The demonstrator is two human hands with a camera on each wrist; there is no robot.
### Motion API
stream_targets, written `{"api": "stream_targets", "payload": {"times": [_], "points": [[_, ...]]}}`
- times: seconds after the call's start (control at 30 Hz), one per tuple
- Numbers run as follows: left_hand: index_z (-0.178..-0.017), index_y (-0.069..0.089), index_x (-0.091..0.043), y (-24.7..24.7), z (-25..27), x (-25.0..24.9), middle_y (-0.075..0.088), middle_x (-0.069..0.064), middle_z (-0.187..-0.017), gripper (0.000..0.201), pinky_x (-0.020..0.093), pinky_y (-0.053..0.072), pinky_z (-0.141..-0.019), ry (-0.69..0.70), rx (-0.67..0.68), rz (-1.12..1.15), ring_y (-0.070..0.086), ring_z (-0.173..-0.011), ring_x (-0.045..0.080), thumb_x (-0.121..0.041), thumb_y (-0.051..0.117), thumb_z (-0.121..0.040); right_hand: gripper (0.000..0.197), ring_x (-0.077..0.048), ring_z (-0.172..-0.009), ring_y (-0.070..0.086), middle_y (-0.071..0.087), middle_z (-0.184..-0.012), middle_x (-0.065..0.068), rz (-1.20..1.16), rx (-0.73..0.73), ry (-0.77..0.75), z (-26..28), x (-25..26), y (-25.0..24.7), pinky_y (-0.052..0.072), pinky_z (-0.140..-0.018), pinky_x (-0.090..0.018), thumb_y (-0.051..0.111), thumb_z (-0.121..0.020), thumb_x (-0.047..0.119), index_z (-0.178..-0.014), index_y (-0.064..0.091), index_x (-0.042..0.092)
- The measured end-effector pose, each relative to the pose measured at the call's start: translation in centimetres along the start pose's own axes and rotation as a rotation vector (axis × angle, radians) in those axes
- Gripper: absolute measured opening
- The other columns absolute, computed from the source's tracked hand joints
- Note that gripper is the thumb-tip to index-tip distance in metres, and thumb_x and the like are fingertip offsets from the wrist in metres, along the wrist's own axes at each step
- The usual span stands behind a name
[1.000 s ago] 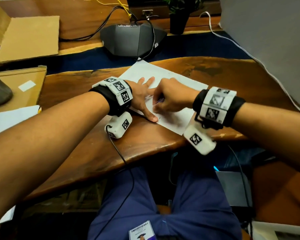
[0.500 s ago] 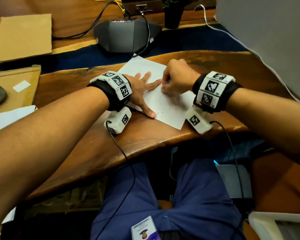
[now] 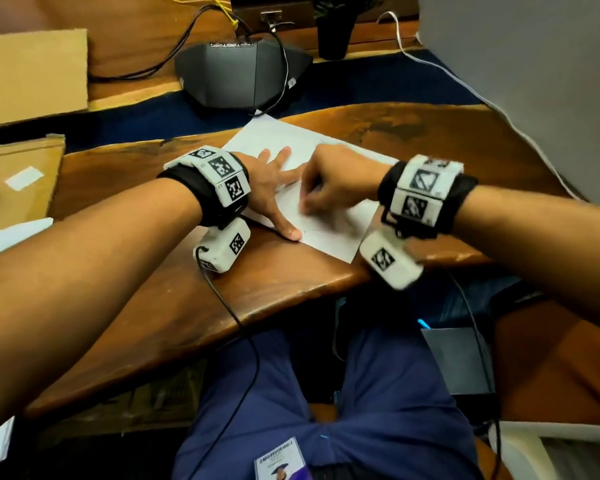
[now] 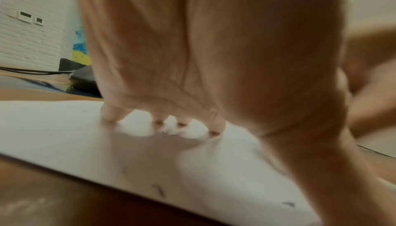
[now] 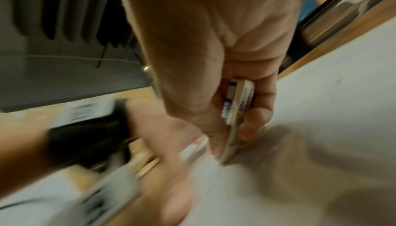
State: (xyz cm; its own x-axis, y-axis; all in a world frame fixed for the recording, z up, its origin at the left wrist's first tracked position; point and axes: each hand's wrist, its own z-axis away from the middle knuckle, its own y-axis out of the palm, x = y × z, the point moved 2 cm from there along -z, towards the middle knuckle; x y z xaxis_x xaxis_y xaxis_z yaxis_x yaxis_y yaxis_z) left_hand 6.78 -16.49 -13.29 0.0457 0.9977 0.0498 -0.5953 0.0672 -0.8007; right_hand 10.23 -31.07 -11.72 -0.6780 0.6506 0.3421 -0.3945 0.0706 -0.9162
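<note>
A white sheet of paper (image 3: 333, 237) lies on the wooden table (image 3: 146, 327). My left hand (image 3: 274, 183) presses flat on its left part, fingers spread, thumb near the sheet's near edge. In the left wrist view the fingertips (image 4: 216, 126) touch the paper (image 4: 64, 128), which carries small dark crumbs. My right hand (image 3: 312, 206) is curled beside the left one, over the middle of the sheet. In the right wrist view it pinches a white eraser (image 5: 235, 109) with a blue label, its lower end against the paper (image 5: 332, 102). That view is blurred by motion.
A black conference phone (image 3: 243, 77) with cables sits behind the paper. Cardboard pieces (image 3: 32, 74) lie at the left, a dark plant pot (image 3: 333, 32) at the back. A grey partition (image 3: 534, 64) and a white cable (image 3: 465, 88) bound the right side.
My right hand went from the sheet's near part to its far part, then came back toward the middle, next to the left hand. The left hand stayed pressed on the paper.
</note>
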Motion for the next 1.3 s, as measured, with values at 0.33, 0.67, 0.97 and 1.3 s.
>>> {"api": "stream_targets", "payload": {"times": [0.33,0.67,0.97,1.3], "points": [[-0.147,-0.019,-0.051,0.1,-0.3,0.1,-0.033,-0.006,-0.158,0.140,0.063,0.007,-0.117,0.013,0.028,0.007,-0.021,-0.148,0.028,-0.090,0.062,-0.039,0.011,-0.011,-0.070,0.065,0.073,-0.076,0.002,-0.025,0.021,-0.013,0.0,-0.2,0.0,0.051,-0.063,-0.024,0.079,-0.077,0.024,-0.081,0.079,0.014],[-0.146,-0.018,-0.053,0.2,-0.8,0.4,-0.035,-0.006,-0.157,0.144,0.063,0.006,-0.117,0.027,0.036,0.026,-0.023,-0.148,0.029,-0.094,0.060,-0.033,0.010,-0.010,-0.073,0.062,0.072,-0.078,0.004,0.023,0.055,-0.071,0.1,0.1,0.5,0.048,-0.064,-0.020,0.078,-0.079,0.026,-0.082,0.078,0.016],[-0.147,-0.019,-0.051,0.2,-0.7,0.3,-0.035,-0.004,-0.157,0.141,0.062,0.006,-0.118,0.032,0.025,0.018,-0.023,-0.147,0.030,-0.089,0.062,-0.038,0.009,-0.011,-0.067,0.062,0.072,-0.077,0.001,0.078,-0.024,-0.065,-0.6,-0.2,0.4,0.045,-0.061,-0.018,0.074,-0.079,0.021,-0.080,0.077,0.012],[-0.146,-0.022,-0.050,0.0,-0.2,0.0,-0.033,-0.004,-0.158,0.141,0.064,0.009,-0.117,0.013,0.019,-0.005,-0.021,-0.148,0.029,-0.090,0.064,-0.042,0.007,-0.016,-0.069,0.064,0.072,-0.076,0.001,0.084,-0.109,-0.008,-2.1,-1.0,-0.3,0.051,-0.061,-0.027,0.075,-0.078,0.018,-0.078,0.077,0.011]]}}
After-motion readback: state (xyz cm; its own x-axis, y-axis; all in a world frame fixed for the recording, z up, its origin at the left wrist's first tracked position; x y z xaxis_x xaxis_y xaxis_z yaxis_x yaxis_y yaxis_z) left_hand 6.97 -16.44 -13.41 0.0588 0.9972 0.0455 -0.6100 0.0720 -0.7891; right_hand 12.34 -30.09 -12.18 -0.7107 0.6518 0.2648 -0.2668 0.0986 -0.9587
